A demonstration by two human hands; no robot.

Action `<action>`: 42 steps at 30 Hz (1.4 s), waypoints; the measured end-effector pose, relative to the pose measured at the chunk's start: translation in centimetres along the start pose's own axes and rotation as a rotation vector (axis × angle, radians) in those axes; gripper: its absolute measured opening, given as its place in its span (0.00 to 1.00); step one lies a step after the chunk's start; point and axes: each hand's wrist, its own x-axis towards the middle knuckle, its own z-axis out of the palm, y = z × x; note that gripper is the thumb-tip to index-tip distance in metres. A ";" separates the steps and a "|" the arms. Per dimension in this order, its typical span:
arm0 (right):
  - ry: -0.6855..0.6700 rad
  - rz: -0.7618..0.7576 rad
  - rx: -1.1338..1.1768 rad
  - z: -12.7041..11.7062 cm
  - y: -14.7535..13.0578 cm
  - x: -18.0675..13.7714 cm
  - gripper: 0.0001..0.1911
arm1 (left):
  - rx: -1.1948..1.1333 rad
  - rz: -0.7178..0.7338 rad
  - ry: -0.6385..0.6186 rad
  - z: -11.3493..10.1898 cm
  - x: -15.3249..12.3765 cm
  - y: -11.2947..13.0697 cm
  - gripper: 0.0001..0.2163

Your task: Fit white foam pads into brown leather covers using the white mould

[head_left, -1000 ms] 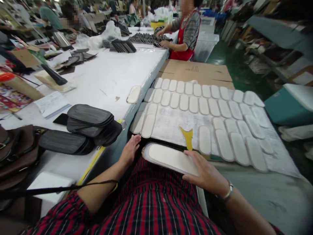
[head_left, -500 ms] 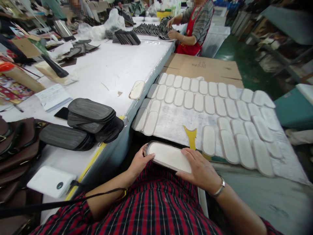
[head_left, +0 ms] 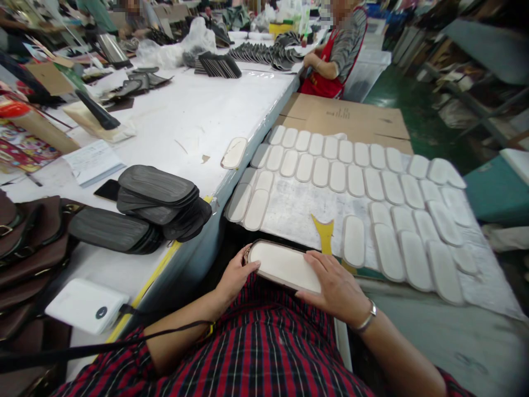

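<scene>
A long oval panel (head_left: 285, 266), white on top with a grey-brown rim, lies across my lap. My left hand (head_left: 236, 277) grips its left end, thumb on the white face and fingers curled under the rim. Over the right end, my right hand (head_left: 330, 284) is closed round the panel with its fingers on top, hiding that end. Whether one panel or a thin stack is held, I cannot tell. Just beyond my hands, rows of similar white oval panels (head_left: 354, 241) lie on a grey board (head_left: 306, 207). A yellow forked piece (head_left: 323, 231) sits among them.
To the left, a white table (head_left: 177, 110) bears stacked black oval panels (head_left: 155, 184), brown leather bags (head_left: 31, 259) and a white power bank (head_left: 86, 306). One white oval piece (head_left: 234, 153) lies near its edge. A co-worker in a red apron (head_left: 326, 69) stands beyond the cardboard (head_left: 351, 118).
My hands and the held panel have barely shifted. The co-worker's hands have drawn back from the dark pieces towards the apron. The view has turned slightly.
</scene>
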 end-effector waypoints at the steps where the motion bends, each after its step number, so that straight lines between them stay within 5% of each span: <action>1: -0.002 -0.002 0.003 0.0 0.0 0.0 0.36 | -0.002 -0.005 0.002 0.0 0.0 0.0 0.27; 42: -0.059 -0.006 -0.006 -0.4 -0.1 0.3 0.37 | -0.109 -0.031 -0.021 0.4 -0.4 0.1 0.28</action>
